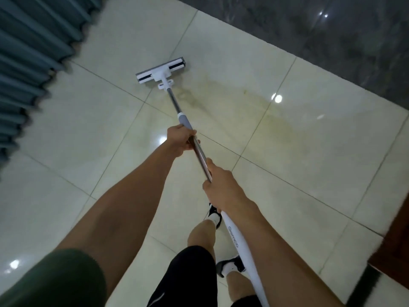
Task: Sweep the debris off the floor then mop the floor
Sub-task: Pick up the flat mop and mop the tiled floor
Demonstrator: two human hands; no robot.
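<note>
From the head view I am running the mop point(190, 138) over the pale tiled floor point(309, 173), its flat head point(161, 69) lying on a far tile just right of the blue curtain point(28, 63). My left hand point(180, 139) is wrapping its fingers round the steel shaft further down to steer, and my right hand point(218, 185) is curling round the shaft above the white grip, nearer my body, to drive. A yellowish wet streak point(254, 107) is showing to the right, so mopping looks underway.

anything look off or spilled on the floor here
Yes: a yellowish-brown smear streaks the pale tiles right of the mop head, running toward the dark wall. It looks like a dirty wet patch.
</note>
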